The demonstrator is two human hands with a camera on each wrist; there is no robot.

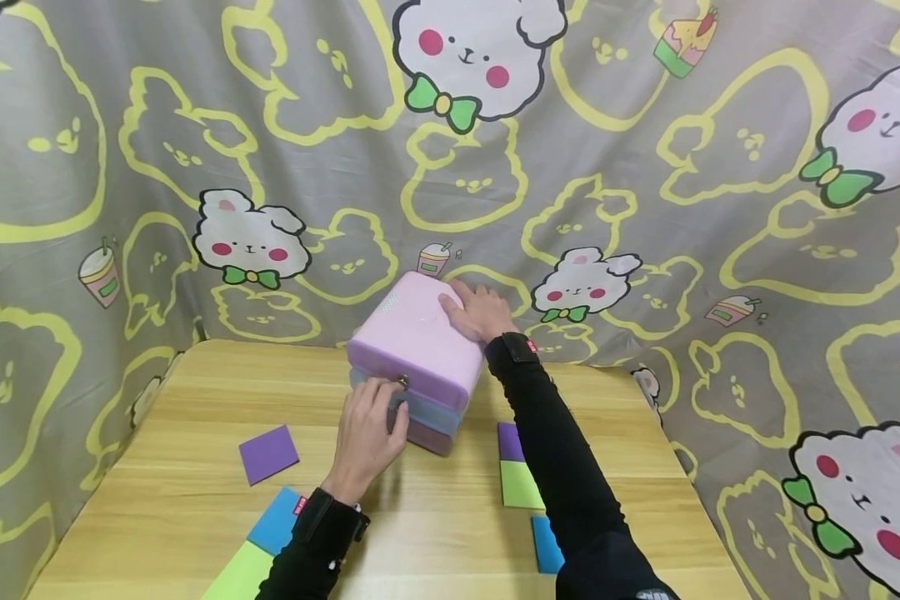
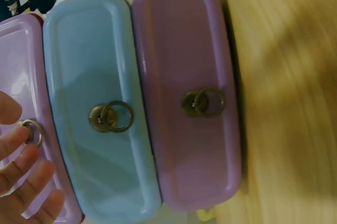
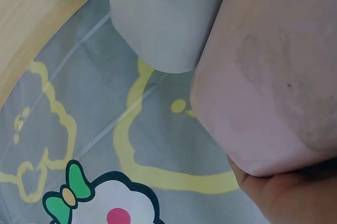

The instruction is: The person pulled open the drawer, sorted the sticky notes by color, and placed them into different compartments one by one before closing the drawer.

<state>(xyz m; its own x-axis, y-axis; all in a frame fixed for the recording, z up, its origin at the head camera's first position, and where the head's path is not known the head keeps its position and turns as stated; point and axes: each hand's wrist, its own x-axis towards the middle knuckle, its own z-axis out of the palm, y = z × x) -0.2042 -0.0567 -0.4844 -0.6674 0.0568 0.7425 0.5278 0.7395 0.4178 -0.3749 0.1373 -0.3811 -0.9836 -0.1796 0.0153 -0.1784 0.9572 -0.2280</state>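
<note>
A small three-drawer box (image 1: 420, 342) stands on the wooden table (image 1: 180, 400), with a pink drawer on top, a blue one (image 2: 100, 50) in the middle and a purple one (image 2: 184, 40) at the bottom. Each drawer front has a brass ring pull. My left hand (image 1: 396, 393) is at the front of the box, its thumb and fingers (image 2: 18, 153) pinching the ring pull (image 2: 31, 131) of the pink drawer. My right hand (image 1: 480, 315) rests flat on the box's top right rear corner (image 3: 274, 77). All the drawers look closed.
Flat coloured squares lie on the table: a purple one (image 1: 268, 453), a blue one (image 1: 277, 521) and a green one (image 1: 240, 575) on the left; purple (image 1: 510, 442), green (image 1: 521, 485) and blue (image 1: 546, 543) ones on the right. A cartoon-print cloth (image 1: 645, 208) hangs behind.
</note>
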